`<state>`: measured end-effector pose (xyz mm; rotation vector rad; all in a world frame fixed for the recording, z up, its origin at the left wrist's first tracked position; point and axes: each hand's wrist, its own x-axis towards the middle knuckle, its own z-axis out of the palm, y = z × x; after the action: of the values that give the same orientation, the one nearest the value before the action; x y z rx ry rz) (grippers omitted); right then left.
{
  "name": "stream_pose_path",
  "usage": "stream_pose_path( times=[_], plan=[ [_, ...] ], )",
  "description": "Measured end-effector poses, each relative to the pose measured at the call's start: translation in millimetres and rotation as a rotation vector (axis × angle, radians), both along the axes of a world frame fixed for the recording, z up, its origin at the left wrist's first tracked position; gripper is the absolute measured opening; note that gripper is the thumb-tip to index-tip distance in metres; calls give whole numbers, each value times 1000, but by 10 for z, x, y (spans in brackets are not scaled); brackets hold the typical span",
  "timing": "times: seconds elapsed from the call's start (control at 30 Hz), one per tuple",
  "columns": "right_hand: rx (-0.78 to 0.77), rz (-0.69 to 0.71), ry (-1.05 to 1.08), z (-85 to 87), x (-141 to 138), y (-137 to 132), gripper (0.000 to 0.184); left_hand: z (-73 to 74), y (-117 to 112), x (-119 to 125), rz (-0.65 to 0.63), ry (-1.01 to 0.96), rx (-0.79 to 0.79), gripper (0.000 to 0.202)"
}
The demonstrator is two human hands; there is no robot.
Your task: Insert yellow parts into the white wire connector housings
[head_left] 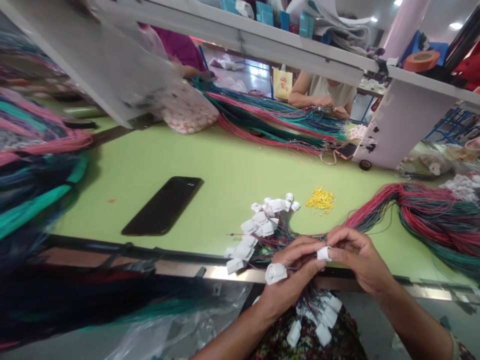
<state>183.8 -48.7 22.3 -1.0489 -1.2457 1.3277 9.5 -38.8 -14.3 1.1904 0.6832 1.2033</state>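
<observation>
Between my two hands, over the table's front edge, is a white plastic connector [323,253]. My left hand [292,267] pinches it from the left, fingers closed, with thin wires running under the palm. A second white connector [276,273] sticks out by the base of my left thumb. My right hand [356,255] is closed on the connector's right side with thumb and forefinger. Several wired white connectors [258,218] lie in a heap on the table beyond my left hand. More connectors [328,316] hang below my hands over my lap.
A small pile of yellow pieces [320,199] lies beyond my hands. A black phone [163,206] is at left. Red and green wire bundles [431,215] spread at right, others [33,165] at far left. Across the table, a person's hands [332,107] work at wires below a white shelf [262,40].
</observation>
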Motion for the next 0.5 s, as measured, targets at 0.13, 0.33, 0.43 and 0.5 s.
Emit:
stream_pose_path(
  times=[0.13, 0.33, 0.43, 0.5],
  plan=[
    [95, 82, -88, 0, 23, 1, 10, 37, -12, 37, -6, -44, -103, 19],
    [400, 35, -445, 49, 214, -101, 19, 94, 20, 15, -38, 18, -36, 13],
    [398, 274, -663, 87, 374, -272, 13, 125, 58, -4, -29, 56, -135, 21],
    [369, 461, -870, 37, 450, -411, 8, 161, 87, 7, -33, 103, -171, 25]
  ],
)
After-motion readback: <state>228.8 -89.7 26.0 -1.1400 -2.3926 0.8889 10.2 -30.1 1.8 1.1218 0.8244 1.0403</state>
